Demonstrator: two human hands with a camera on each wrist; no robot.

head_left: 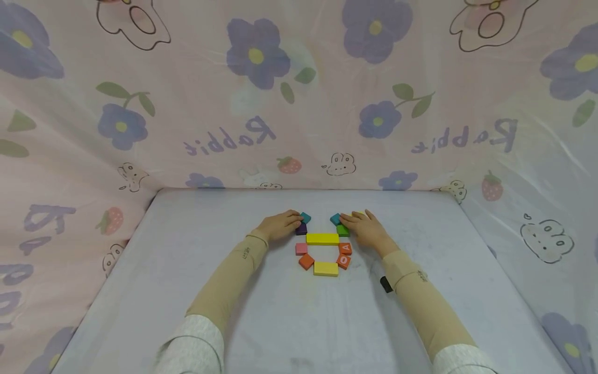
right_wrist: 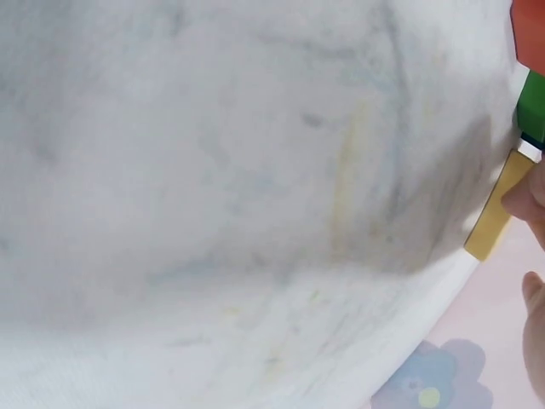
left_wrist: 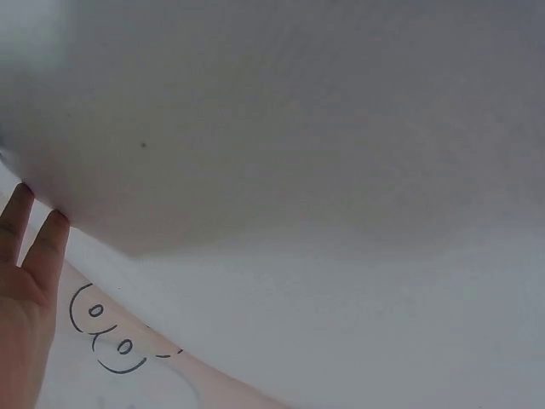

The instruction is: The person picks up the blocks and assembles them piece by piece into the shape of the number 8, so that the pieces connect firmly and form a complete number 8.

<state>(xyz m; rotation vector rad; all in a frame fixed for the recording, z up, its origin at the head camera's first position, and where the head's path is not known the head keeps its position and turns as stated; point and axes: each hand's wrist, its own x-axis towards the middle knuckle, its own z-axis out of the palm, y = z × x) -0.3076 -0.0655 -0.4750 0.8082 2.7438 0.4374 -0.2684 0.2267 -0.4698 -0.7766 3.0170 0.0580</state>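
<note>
My left hand (head_left: 276,226) lies at the left end of a block layout, fingertips on a teal block (head_left: 306,217) and next to a purple block (head_left: 301,229). In the left wrist view two of its fingers (left_wrist: 44,256) stretch out straight. Across from it, my right hand (head_left: 371,234) reaches with extended fingers to another teal block (head_left: 335,219), just above a green block (head_left: 343,230). A yellow block (head_left: 357,213) shows partly behind that hand; in the right wrist view a fingertip overlaps this yellow block (right_wrist: 498,209).
Below the hands, a long yellow block (head_left: 322,239), a pink block (head_left: 301,249), a plain orange block (head_left: 306,262), two lettered orange blocks (head_left: 345,249) and a shorter yellow block (head_left: 325,269) form a ring. Patterned cloth (head_left: 322,104) walls the white table (head_left: 299,322).
</note>
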